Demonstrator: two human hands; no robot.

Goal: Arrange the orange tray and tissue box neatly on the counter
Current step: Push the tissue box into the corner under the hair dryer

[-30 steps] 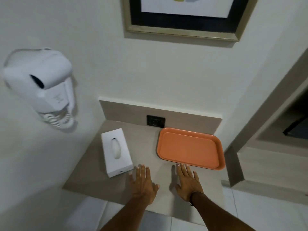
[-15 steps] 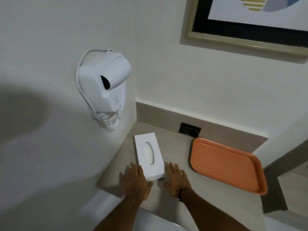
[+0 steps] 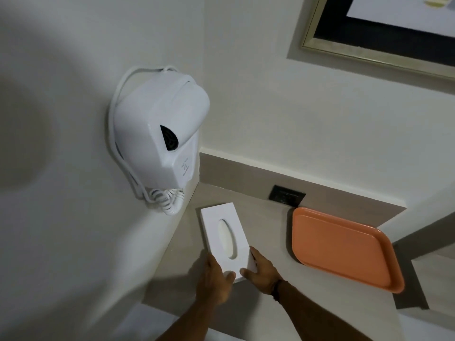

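A white tissue box (image 3: 222, 232) with an oval slot lies on the beige counter (image 3: 266, 232), near the left wall. My left hand (image 3: 214, 279) grips its near left corner, thumb on the front end. My right hand (image 3: 261, 271) holds the near right corner, fingers along the side. The orange tray (image 3: 339, 247), with nothing in it, sits flat to the right of the box, a gap of bare counter between them.
A white wall-mounted hair dryer (image 3: 160, 139) with a coiled cord hangs on the left wall just above the counter's corner. A dark socket plate (image 3: 286, 195) sits in the backsplash behind the tray. A framed picture (image 3: 384, 33) hangs above.
Both hands moved from flat on the counter onto the near end of the tissue box and closed on it. My view swung left and closer.
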